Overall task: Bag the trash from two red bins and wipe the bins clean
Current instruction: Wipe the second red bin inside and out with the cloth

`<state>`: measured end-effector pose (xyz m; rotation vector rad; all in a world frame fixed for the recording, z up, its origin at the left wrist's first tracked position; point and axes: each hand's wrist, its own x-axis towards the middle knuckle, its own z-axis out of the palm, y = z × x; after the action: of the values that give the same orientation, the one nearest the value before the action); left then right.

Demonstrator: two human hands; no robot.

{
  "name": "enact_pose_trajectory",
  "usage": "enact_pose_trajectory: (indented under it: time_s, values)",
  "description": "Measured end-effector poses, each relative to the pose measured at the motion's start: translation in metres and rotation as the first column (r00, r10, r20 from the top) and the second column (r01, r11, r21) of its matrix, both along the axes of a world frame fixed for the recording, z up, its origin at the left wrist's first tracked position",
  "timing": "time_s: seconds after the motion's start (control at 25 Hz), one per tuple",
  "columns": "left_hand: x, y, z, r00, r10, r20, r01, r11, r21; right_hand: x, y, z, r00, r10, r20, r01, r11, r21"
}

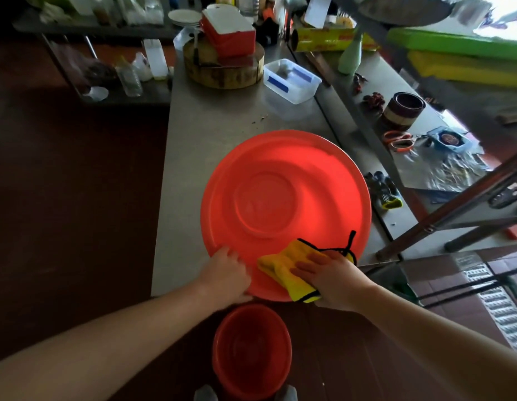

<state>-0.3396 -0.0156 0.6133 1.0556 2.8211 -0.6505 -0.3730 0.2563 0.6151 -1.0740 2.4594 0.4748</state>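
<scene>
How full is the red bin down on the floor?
Empty: the red bin stands upright with its mouth up, and its bare red bottom shows, with no trash inside.

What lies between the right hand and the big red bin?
A yellow cloth; the right hand presses it onto the big red bin, in the head view.

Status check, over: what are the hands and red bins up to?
Left hand grips near rim of big red bin. Right hand presses yellow cloth flat on it. Smaller red bin on floor, looks empty. Nothing blocking.
</scene>
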Motion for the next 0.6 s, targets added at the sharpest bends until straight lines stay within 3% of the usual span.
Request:
enact_pose_trajectory:
  time_s: [0.16,0.32,0.48,0.6]
  values:
    - [0.02,0.017,-0.023,1.0,0.011,0.027,-0.013,0.997,0.076,-0.002,0.004,-0.005,0.997,-0.042,0.066,0.044,0.999,-0.023]
    - [0.019,0.017,-0.031,0.997,-0.062,-0.047,0.065,0.995,0.071,0.001,-0.02,-0.038,0.924,-0.318,0.213,0.339,0.938,-0.067]
    - [0.025,0.016,-0.046,0.985,-0.119,-0.121,0.129,0.989,0.073,-0.023,-0.069,-0.093,0.839,-0.473,0.27,0.517,0.846,-0.125]
    - [0.035,0.014,-0.055,0.989,-0.08,-0.125,0.087,0.995,0.051,-0.044,-0.077,-0.124,0.834,-0.513,0.203,0.543,0.828,-0.142]
